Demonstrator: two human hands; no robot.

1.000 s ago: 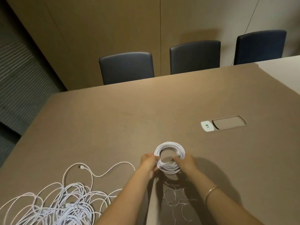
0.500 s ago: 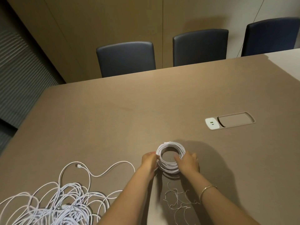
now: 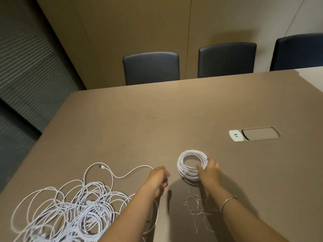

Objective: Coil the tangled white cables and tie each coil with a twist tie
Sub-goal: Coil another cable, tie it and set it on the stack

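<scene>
Facing brown table (image 3: 157, 119), three chairs (image 3: 151, 68).

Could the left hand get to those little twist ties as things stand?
Probably yes. The left hand holds nothing and hangs just left of the twist ties, with bare table between them; the right hand holds the coil.

Brown table (image 3: 157, 119) with a flush power/USB hatch (image 3: 255, 133) at right. Three dark chairs (image 3: 151, 68) along the far edge, tan wall panels (image 3: 139, 23) behind.
</scene>
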